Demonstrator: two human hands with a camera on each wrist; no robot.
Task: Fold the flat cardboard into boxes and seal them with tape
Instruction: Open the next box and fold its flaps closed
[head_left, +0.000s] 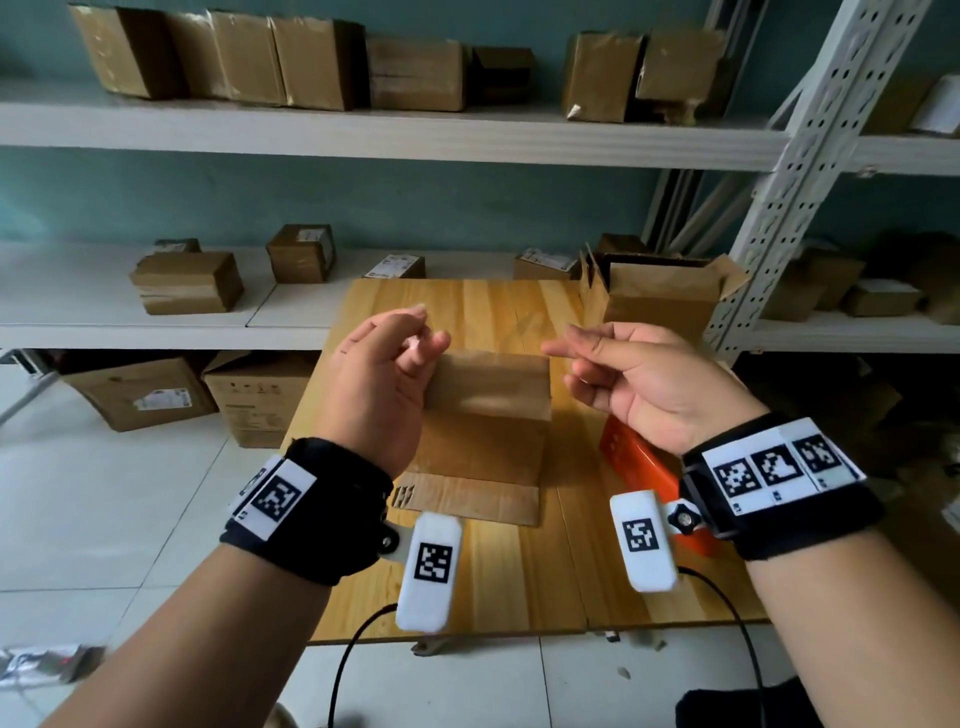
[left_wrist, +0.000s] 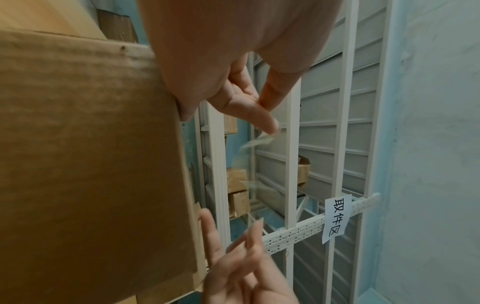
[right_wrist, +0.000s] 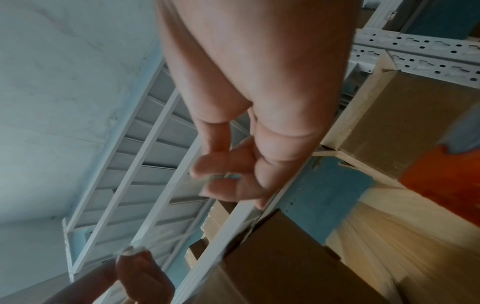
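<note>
1. Left hand raised above the counter, thumb and forefinger pinching one end of a clear tape strip, remaining fingers loosely curled.
2. Right hand raised at the same height, just right of the left, thumb and fingers pinching the strip's other end.
3. Strip nearly invisible from the head view; seen as a faint, blurred film between the hands in both wrist views.
4. Folded cardboard box standing on the counter, below and between the hands, untouched by either.
5. Orange object lying right of the box, under the right wrist.
6. Open-topped box at the counter's far right corner.
</note>
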